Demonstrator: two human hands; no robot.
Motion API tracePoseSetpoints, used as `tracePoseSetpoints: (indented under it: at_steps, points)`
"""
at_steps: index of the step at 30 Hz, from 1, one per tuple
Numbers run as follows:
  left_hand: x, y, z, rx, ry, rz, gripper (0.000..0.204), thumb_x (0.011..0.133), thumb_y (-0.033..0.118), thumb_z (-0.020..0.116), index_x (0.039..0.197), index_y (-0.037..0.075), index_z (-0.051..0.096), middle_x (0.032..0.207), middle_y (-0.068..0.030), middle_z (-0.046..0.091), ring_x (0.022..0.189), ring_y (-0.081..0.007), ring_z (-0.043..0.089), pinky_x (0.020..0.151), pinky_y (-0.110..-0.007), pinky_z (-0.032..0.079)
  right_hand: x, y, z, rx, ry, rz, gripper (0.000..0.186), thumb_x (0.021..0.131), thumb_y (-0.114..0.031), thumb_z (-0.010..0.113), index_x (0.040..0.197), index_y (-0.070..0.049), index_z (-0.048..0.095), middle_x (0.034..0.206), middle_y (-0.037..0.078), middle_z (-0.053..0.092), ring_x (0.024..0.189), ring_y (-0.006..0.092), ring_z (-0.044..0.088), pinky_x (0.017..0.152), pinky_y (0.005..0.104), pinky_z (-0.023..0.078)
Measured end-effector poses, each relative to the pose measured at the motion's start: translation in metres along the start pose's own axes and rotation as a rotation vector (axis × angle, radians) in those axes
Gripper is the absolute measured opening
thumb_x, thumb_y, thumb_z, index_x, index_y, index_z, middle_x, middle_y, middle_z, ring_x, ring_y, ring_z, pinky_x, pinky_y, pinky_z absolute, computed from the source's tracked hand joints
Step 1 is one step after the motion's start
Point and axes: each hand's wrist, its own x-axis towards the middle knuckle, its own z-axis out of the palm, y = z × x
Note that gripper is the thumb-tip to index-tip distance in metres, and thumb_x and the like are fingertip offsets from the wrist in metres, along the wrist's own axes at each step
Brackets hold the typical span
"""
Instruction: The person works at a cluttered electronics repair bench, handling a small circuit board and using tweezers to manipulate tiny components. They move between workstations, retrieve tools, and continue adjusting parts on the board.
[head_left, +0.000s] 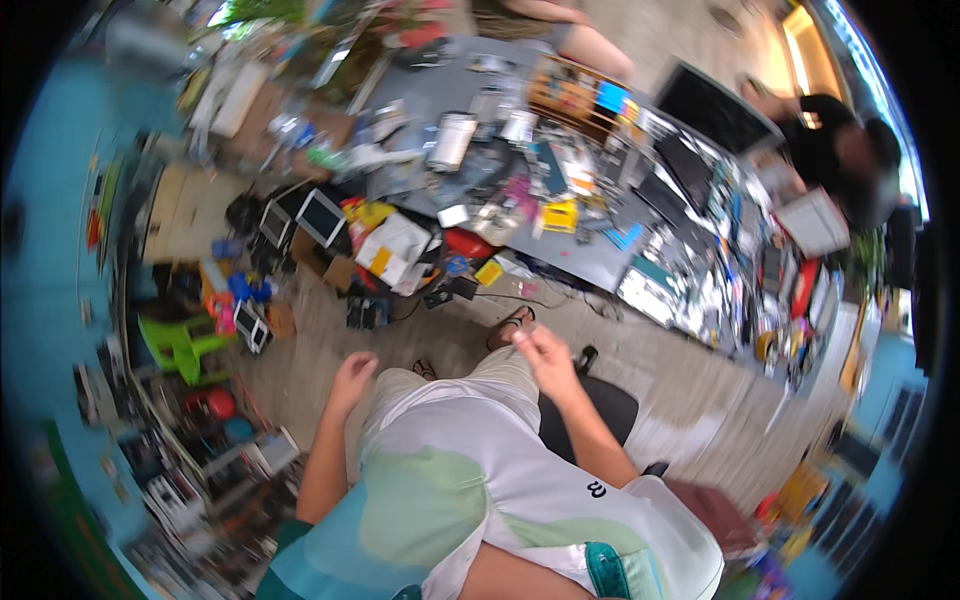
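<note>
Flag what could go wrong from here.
1. Bump: the chair appears close beside the right leg; a step that way might knock into it.
2. Spill: the desk is crowded; a reach across could upset the yellow tray or the clutter around it.

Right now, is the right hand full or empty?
Empty, it seems: no object shows in the right hand, though its palm is partly hidden.

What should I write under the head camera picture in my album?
Left hand and right hand, both empty, before a cluttered grey table, a green chair off to the left.
</note>
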Motion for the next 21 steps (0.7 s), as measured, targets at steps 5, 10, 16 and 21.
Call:
tracePoseSetpoints:
  at_steps: [5, 10, 16, 21]
  points:
    - [-0.049, 0.092, 0.020, -0.301, -0.289, 0.198, 0.033, 0.109, 0.022, 0.069, 0.137, 0.005, 0.070, 0.118, -0.0043, 0.075, 0.109, -0.0132, 0.069, 0.096, -0.031, 0.056, 0.016, -0.054, 0.144, 0.235, -0.301, 0.029, 0.030, 0.106, -0.022, 0.075, 0.089, 0.002, 0.075, 0.078, 0.004, 0.072, 0.071, 0.0082, 0.065, 0.065, 0.0274, 0.052]
    - [-0.111, 0.039, -0.056, -0.165, -0.150, 0.166, 0.022, 0.111, 0.020, 0.065, 0.124, 0.003, 0.071, 0.109, -0.0049, 0.076, 0.092, -0.0114, 0.068, 0.083, -0.031, 0.057, 0.005, -0.084, 0.265, 0.141, -0.513, 0.203, 0.027, 0.104, -0.022, 0.079, 0.089, 0.001, 0.073, 0.078, 0.005, 0.073, 0.072, 0.0084, 0.067, 0.066, 0.0264, 0.054]
    - [-0.176, -0.111, -0.140, -0.515, 0.240, 0.197, 0.027, 0.113, 0.030, 0.059, 0.111, 0.004, 0.067, 0.091, -0.0078, 0.069, 0.084, -0.0163, 0.063, 0.079, -0.035, 0.052, -0.037, -0.094, 0.455, 0.199, -0.959, 0.231, 0.016, 0.106, -0.012, 0.073, 0.114, 0.001, 0.070, 0.087, 0.008, 0.074, 0.079, 0.0169, 0.072, 0.076, 0.0329, 0.060]
    - [-0.232, -0.194, -0.207, -0.719, 0.495, 0.142, 0.031, 0.113, 0.033, 0.060, 0.108, 0.003, 0.063, 0.087, -0.0114, 0.065, 0.081, -0.0190, 0.059, 0.077, -0.037, 0.051, -0.062, -0.106, 0.598, 0.012, -1.190, 0.210, 0.014, 0.107, -0.011, 0.071, 0.112, 0.001, 0.068, 0.089, 0.010, 0.075, 0.080, 0.0196, 0.074, 0.078, 0.0339, 0.061]
